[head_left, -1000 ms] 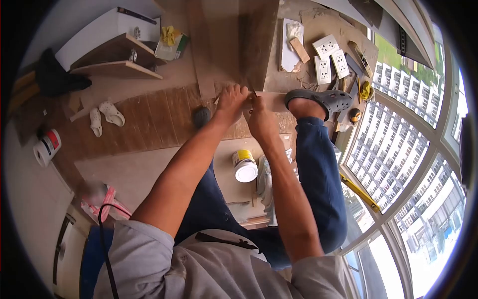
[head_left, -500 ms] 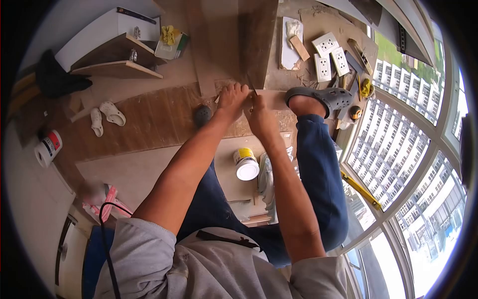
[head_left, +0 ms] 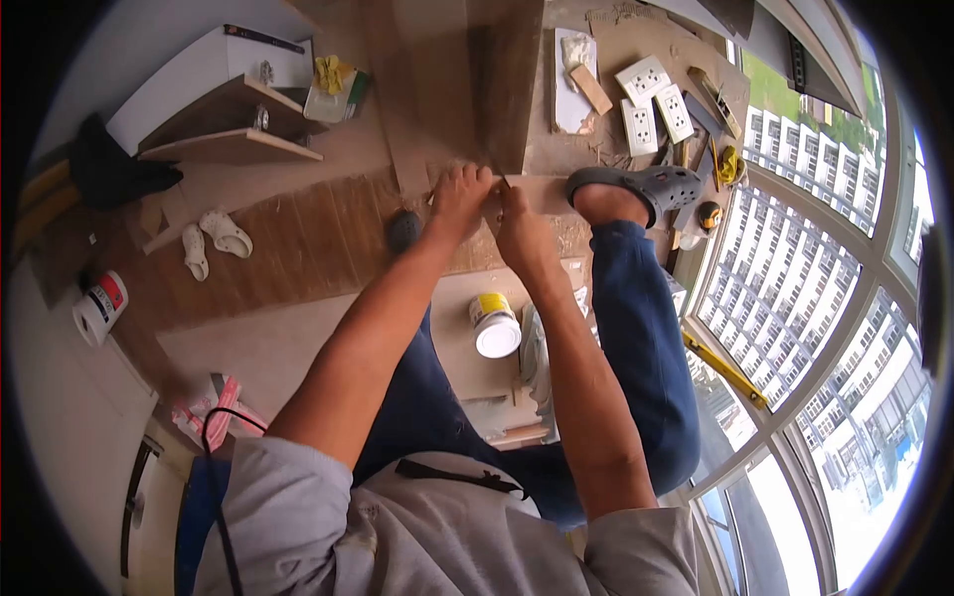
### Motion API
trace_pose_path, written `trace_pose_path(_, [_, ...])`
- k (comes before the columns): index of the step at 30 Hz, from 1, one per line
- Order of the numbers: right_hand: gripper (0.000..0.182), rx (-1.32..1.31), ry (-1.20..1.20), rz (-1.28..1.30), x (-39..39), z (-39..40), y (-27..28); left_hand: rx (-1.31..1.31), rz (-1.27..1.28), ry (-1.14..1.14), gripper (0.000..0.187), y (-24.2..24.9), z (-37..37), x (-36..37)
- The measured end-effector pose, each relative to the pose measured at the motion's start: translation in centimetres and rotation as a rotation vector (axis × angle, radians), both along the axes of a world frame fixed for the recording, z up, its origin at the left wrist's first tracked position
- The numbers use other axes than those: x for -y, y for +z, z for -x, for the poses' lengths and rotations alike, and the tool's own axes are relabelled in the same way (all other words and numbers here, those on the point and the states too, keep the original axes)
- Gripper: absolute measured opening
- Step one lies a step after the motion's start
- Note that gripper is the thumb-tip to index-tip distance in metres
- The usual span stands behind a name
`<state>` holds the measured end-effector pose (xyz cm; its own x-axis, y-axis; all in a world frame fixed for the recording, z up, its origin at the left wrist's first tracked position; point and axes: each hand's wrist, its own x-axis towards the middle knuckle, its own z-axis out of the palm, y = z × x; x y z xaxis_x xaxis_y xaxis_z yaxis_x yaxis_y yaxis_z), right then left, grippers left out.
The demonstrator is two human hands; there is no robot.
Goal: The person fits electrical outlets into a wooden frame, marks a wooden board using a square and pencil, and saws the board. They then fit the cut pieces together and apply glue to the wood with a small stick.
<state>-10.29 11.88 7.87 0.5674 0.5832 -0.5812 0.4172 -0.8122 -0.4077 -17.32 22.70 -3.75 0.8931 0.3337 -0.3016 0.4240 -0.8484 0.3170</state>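
My left hand [head_left: 460, 202] is closed, fingers curled over the near end of a pale wooden board [head_left: 545, 192] beside the large brown panel. My right hand [head_left: 525, 236] is wrapped round a tool whose thin dark blade [head_left: 505, 183] pokes out past the fingers at the board. The tool's handle is hidden in my fist, and I cannot tell its exact kind. My right foot in a dark clog [head_left: 636, 191] rests on the board. The brown panel [head_left: 509, 89] rises just beyond both hands.
A white tub [head_left: 496, 336] stands between my legs. White socket plates [head_left: 641, 77], a wood block [head_left: 591, 89] and a hand plane [head_left: 715, 99] lie at upper right. A yellow level [head_left: 725, 370] leans by the windows. White clogs [head_left: 227, 233] and hinged panels [head_left: 234, 114] are at left.
The view has shifted slightly. Less of the dark blade shows beyond my right fist. Both hands keep nearly the same place and grip.
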Motion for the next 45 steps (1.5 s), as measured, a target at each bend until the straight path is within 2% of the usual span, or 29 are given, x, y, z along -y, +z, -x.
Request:
trace_pose_path(2, [0.05, 0.007, -0.04, -0.124, 0.9, 0.9, 1.4, -0.053, 0.003, -0.001, 0.037, 0.3, 0.2, 0.5])
trace_pose_path(3, [0.053, -0.03, -0.065, -0.168, 1.9, 1.6, 4.4, -0.09, -0.002, 0.006, 0.038, 0.2, -0.5, 0.0])
trace_pose_path(5, [0.06, -0.087, -0.12, 0.086, 4.6, 3.9, 11.3, -0.086, 0.004, 0.016, 0.038, 0.7, -0.6, -0.2])
trace_pose_path(8, [0.06, -0.105, -0.208, 0.098, 7.4, 7.6, 14.0, -0.083, 0.007, 0.027, 0.038, 1.2, -0.9, -0.4])
trace_pose_path(10, [0.07, -0.076, -0.144, 0.176, 5.4, 6.4, 8.7, -0.091, 0.022, 0.004, 0.037, 1.3, 0.0, 0.4])
trace_pose_path(13, [0.058, 0.048, -0.085, -0.153, 1.0, 1.7, -0.8, -0.099, 0.012, 0.018, 0.038, 0.5, -0.9, -0.9])
trace_pose_path(15, [0.057, 0.017, -0.063, -0.19, 1.0, 0.8, -1.3, -0.072, 0.01, -0.013, 0.037, 0.4, -0.3, -0.2])
trace_pose_path(17, [0.055, 0.007, -0.051, -0.212, 1.7, 1.4, 2.3, -0.062, -0.001, -0.007, 0.036, 0.7, -0.1, 0.5])
trace_pose_path(19, [0.055, -0.006, -0.101, -0.129, 4.1, 4.5, 8.9, -0.053, -0.018, -0.006, 0.034, 0.8, -0.3, -0.2])
trace_pose_path(20, [0.06, -0.1, -0.16, 0.094, 4.8, 5.2, 12.6, -0.064, -0.002, -0.012, 0.034, 1.0, 0.3, 0.7])
trace_pose_path(21, [0.063, -0.1, -0.185, 0.073, 6.8, 6.3, 13.8, -0.053, -0.007, 0.006, 0.034, 0.8, 0.2, 0.8])
trace_pose_path(24, [0.064, -0.083, -0.092, 0.079, 7.1, 6.6, 10.9, -0.039, -0.016, 0.02, 0.035, 0.5, -0.8, -0.4])
trace_pose_path(25, [0.063, -0.121, -0.151, 0.182, 4.7, 5.0, 8.0, -0.049, 0.0, 0.005, 0.036, 1.0, -0.3, 0.0])
trace_pose_path(26, [0.057, -0.021, -0.147, -0.13, 4.3, 3.8, 2.3, -0.048, 0.001, 0.006, 0.036, 0.8, 0.1, 0.4])
trace_pose_path(27, [0.049, 0.038, -0.12, -0.207, 2.1, 2.2, -0.4, -0.055, -0.008, 0.003, 0.037, 0.1, -0.1, 0.2])
trace_pose_path(29, [0.046, 0.035, -0.101, -0.168, 0.5, 0.8, -0.7, -0.085, -0.001, -0.005, 0.04, -0.6, -0.4, 0.0])
trace_pose_path(30, [0.044, 0.014, -0.077, -0.1, 0.9, 1.0, 0.3, -0.091, 0.014, -0.007, 0.04, 0.3, 0.2, 1.0])
trace_pose_path(32, [0.051, -0.001, -0.032, -0.082, 2.0, 1.8, 4.2, -0.126, 0.011, -0.005, 0.037, 1.1, -0.7, -0.3])
trace_pose_path(35, [0.059, -0.073, -0.091, 0.072, 6.9, 6.7, 13.1, -0.1, 0.016, -0.008, 0.032, 1.2, 0.0, 0.3])
trace_pose_path(36, [0.061, -0.134, -0.186, 0.123, 6.4, 7.1, 15.8, -0.07, -0.015, 0.001, 0.03, 1.3, -0.6, -0.3])
trace_pose_path(38, [0.07, -0.154, -0.17, 0.176, 6.9, 7.3, 12.6, -0.083, -0.003, 0.005, 0.03, 1.3, -0.7, -0.5])
trace_pose_path(40, [0.066, -0.013, -0.122, 0.13, 5.3, 5.9, 4.4, -0.098, 0.019, -0.007, 0.03, 1.4, 0.0, 0.3])
trace_pose_path(42, [0.063, 0.042, -0.115, -0.144, 1.7, 2.6, -0.5, -0.092, 0.003, -0.003, 0.03, 0.8, -0.5, -0.3])
trace_pose_path(45, [0.06, 0.043, -0.028, -0.231, 2.5, 1.6, -0.2, -0.063, 0.002, -0.014, 0.032, 1.4, -0.2, -0.3])
